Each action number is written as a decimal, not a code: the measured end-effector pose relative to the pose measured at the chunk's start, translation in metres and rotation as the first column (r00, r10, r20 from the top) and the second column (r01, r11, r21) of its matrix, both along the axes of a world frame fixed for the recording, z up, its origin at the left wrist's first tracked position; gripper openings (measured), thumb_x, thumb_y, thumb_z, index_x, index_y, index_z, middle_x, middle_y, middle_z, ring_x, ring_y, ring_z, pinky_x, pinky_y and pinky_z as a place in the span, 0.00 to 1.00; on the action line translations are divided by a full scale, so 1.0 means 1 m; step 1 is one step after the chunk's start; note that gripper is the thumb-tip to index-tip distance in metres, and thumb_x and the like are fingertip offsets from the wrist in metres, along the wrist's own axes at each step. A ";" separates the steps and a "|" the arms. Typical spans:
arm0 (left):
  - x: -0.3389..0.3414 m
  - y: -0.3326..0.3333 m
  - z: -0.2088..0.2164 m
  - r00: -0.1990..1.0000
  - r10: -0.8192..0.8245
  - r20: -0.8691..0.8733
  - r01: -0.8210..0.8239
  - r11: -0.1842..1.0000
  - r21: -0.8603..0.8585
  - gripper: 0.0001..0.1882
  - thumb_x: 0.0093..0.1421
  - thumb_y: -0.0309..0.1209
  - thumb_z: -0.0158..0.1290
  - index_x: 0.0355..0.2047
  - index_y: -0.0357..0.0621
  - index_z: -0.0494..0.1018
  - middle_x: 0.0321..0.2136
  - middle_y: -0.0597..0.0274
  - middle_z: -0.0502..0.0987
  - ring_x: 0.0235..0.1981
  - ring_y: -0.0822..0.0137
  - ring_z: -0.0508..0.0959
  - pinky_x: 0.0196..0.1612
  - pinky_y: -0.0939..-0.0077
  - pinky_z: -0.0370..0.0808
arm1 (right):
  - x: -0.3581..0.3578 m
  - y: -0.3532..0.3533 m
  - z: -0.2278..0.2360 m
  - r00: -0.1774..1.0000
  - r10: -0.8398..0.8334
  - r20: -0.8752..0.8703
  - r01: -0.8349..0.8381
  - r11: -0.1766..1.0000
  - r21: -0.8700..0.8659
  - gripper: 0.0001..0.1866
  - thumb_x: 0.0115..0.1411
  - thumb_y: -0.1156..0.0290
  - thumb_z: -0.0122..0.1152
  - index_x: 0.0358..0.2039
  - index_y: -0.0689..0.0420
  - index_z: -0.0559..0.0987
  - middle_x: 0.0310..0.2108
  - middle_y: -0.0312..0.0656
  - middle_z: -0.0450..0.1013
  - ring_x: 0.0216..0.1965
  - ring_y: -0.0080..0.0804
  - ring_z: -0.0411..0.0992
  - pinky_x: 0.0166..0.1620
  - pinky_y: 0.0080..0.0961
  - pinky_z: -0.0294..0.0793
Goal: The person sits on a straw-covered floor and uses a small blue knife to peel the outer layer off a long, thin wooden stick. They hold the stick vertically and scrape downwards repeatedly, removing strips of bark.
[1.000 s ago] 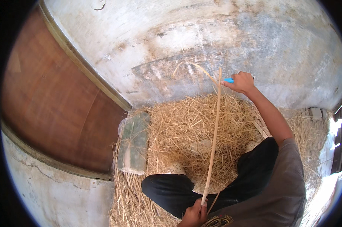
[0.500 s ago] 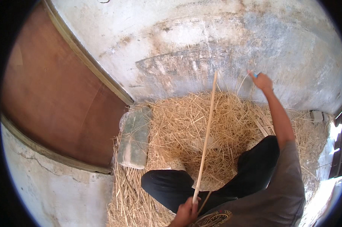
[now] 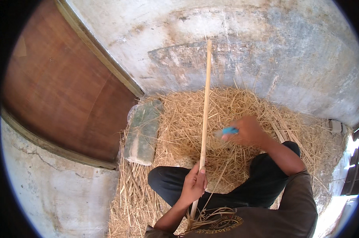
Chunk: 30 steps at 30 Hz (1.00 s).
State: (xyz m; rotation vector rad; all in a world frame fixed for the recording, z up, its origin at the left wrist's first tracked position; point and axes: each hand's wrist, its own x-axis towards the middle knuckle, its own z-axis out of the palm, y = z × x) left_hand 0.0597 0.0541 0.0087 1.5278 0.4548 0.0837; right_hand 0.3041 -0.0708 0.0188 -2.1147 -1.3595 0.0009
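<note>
My left hand is closed around the lower part of a long, pale bamboo strip. The strip stands nearly upright in the picture, its far end in front of the wall and its near end at my shirt. To the right of it, my right hand grips a blue-handled knife. Motion smears this hand and the short greyish blade, which points toward the strip with a gap between them. Thin curled shavings lie in my lap against the shirt.
Straw-like shavings cover the floor around my bent legs. A plastic-wrapped greenish block lies at the left, near a brown door panel. A stained wall rises ahead. A small grey block sits at far right.
My right hand has come from near the wall back toward the strip, bringing the knife. My left hand and the bamboo strip have moved up and away from my body.
</note>
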 end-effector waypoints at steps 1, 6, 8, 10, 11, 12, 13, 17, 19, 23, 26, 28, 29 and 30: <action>0.003 0.000 0.000 1.000 0.012 -0.025 -0.011 1.000 0.007 0.24 0.70 0.33 0.38 0.64 0.42 0.54 0.13 0.70 0.62 0.11 0.83 0.59 0.15 0.88 0.58 | -0.012 0.003 0.000 0.999 0.053 0.014 -0.053 0.998 -0.016 0.34 0.46 0.31 0.58 0.15 0.55 0.76 0.08 0.41 0.64 0.12 0.39 0.66 0.20 0.34 0.64; 0.007 -0.001 -0.006 0.996 0.020 0.086 -0.047 0.947 0.317 0.24 0.67 0.30 0.44 0.62 0.38 0.58 0.20 0.64 0.70 0.18 0.83 0.62 0.20 0.85 0.62 | -0.022 0.016 -0.008 0.992 0.071 0.101 -0.054 0.985 -0.164 0.39 0.45 0.25 0.52 0.13 0.55 0.76 0.07 0.41 0.64 0.10 0.40 0.66 0.18 0.34 0.63; 0.005 -0.001 -0.011 0.991 0.019 0.134 -0.077 0.893 0.443 0.24 0.66 0.29 0.46 0.61 0.37 0.59 0.20 0.58 0.72 0.18 0.81 0.64 0.21 0.82 0.63 | -0.015 0.022 -0.007 0.997 -0.036 0.073 0.051 0.975 -0.216 0.43 0.47 0.22 0.45 0.15 0.56 0.78 0.09 0.43 0.67 0.12 0.42 0.69 0.17 0.35 0.63; 0.005 -0.002 -0.020 0.988 0.000 0.152 -0.079 0.855 0.513 0.25 0.64 0.28 0.47 0.61 0.36 0.60 0.19 0.52 0.72 0.16 0.76 0.66 0.20 0.78 0.65 | -0.006 0.026 -0.010 0.991 -0.029 0.128 0.053 0.979 -0.195 0.41 0.45 0.23 0.49 0.12 0.55 0.75 0.07 0.41 0.64 0.10 0.38 0.66 0.15 0.32 0.62; 0.002 -0.001 -0.021 0.991 -0.004 0.134 -0.071 0.837 0.543 0.25 0.64 0.28 0.48 0.60 0.35 0.60 0.18 0.49 0.71 0.15 0.73 0.67 0.20 0.75 0.66 | -0.004 0.026 -0.011 0.988 -0.025 0.155 0.054 0.981 -0.185 0.41 0.44 0.23 0.51 0.10 0.55 0.73 0.06 0.40 0.62 0.09 0.36 0.65 0.14 0.31 0.61; 0.001 0.000 -0.018 0.997 -0.001 0.078 -0.044 0.825 0.564 0.25 0.63 0.27 0.48 0.60 0.35 0.60 0.17 0.47 0.70 0.14 0.69 0.69 0.20 0.73 0.67 | -0.009 0.025 -0.012 0.987 0.013 0.159 0.014 0.985 -0.170 0.41 0.44 0.23 0.51 0.10 0.55 0.73 0.05 0.39 0.62 0.08 0.35 0.65 0.14 0.31 0.61; 0.000 0.000 -0.014 0.998 0.005 0.056 -0.037 0.805 0.592 0.26 0.62 0.26 0.49 0.60 0.35 0.60 0.16 0.46 0.70 0.13 0.65 0.70 0.20 0.71 0.68 | -0.020 0.026 -0.014 0.986 0.054 0.160 -0.030 0.988 -0.153 0.41 0.44 0.22 0.50 0.09 0.55 0.73 0.05 0.39 0.61 0.08 0.35 0.64 0.14 0.31 0.61; 0.002 -0.002 0.003 1.000 0.003 0.022 -0.017 0.720 0.694 0.27 0.59 0.24 0.50 0.60 0.34 0.60 0.14 0.44 0.69 0.14 0.49 0.73 0.20 0.64 0.70 | -0.014 0.029 -0.027 0.982 0.060 0.181 -0.045 0.995 -0.087 0.42 0.44 0.22 0.48 0.08 0.54 0.72 0.04 0.39 0.60 0.08 0.35 0.63 0.13 0.31 0.60; 0.006 -0.001 0.009 1.000 0.017 -0.001 -0.011 0.690 0.724 0.27 0.57 0.22 0.50 0.59 0.33 0.61 0.15 0.43 0.69 0.16 0.46 0.74 0.21 0.63 0.71 | 0.011 0.039 -0.034 0.946 -0.194 0.260 0.212 0.976 -0.042 0.42 0.45 0.22 0.48 0.07 0.54 0.72 0.04 0.40 0.61 0.08 0.35 0.64 0.14 0.31 0.61; -0.011 -0.003 -0.004 0.997 -0.065 0.031 0.018 0.638 0.770 0.26 0.56 0.20 0.50 0.56 0.30 0.64 0.15 0.44 0.70 0.15 0.49 0.75 0.20 0.61 0.71 | 0.033 0.035 -0.025 0.965 -0.245 0.093 0.262 0.914 -0.311 0.42 0.46 0.22 0.47 0.09 0.55 0.73 0.06 0.42 0.64 0.10 0.36 0.66 0.15 0.31 0.62; -0.007 0.001 -0.013 0.998 -0.043 0.038 -0.007 0.567 0.824 0.26 0.56 0.21 0.50 0.56 0.30 0.63 0.15 0.46 0.71 0.15 0.50 0.75 0.20 0.62 0.71 | -0.027 0.028 -0.037 0.990 0.102 0.100 -0.083 0.980 -0.182 0.42 0.46 0.23 0.47 0.09 0.55 0.73 0.07 0.42 0.65 0.10 0.36 0.66 0.15 0.32 0.62; -0.005 0.001 -0.007 0.999 -0.033 0.038 -0.015 0.530 0.848 0.26 0.56 0.21 0.50 0.57 0.29 0.63 0.15 0.46 0.71 0.15 0.51 0.75 0.20 0.62 0.71 | -0.021 0.030 -0.026 0.994 0.107 0.021 -0.095 0.944 -0.316 0.43 0.46 0.22 0.45 0.14 0.56 0.77 0.10 0.44 0.68 0.14 0.40 0.70 0.18 0.36 0.66; -0.006 0.001 -0.004 0.999 -0.031 0.031 -0.011 0.513 0.858 0.26 0.56 0.21 0.50 0.57 0.29 0.63 0.15 0.46 0.71 0.15 0.51 0.75 0.20 0.62 0.72 | -0.020 0.030 -0.024 0.994 0.103 -0.027 -0.106 0.918 -0.382 0.44 0.45 0.21 0.44 0.16 0.57 0.79 0.11 0.45 0.69 0.16 0.42 0.72 0.19 0.38 0.68; -0.004 0.002 -0.003 0.999 -0.028 0.032 -0.014 0.507 0.862 0.27 0.56 0.21 0.50 0.57 0.29 0.63 0.15 0.47 0.71 0.15 0.51 0.75 0.20 0.62 0.72 | -0.016 0.031 -0.025 0.995 0.096 0.018 -0.084 0.936 -0.341 0.45 0.46 0.21 0.43 0.15 0.57 0.79 0.11 0.45 0.69 0.15 0.42 0.71 0.19 0.38 0.67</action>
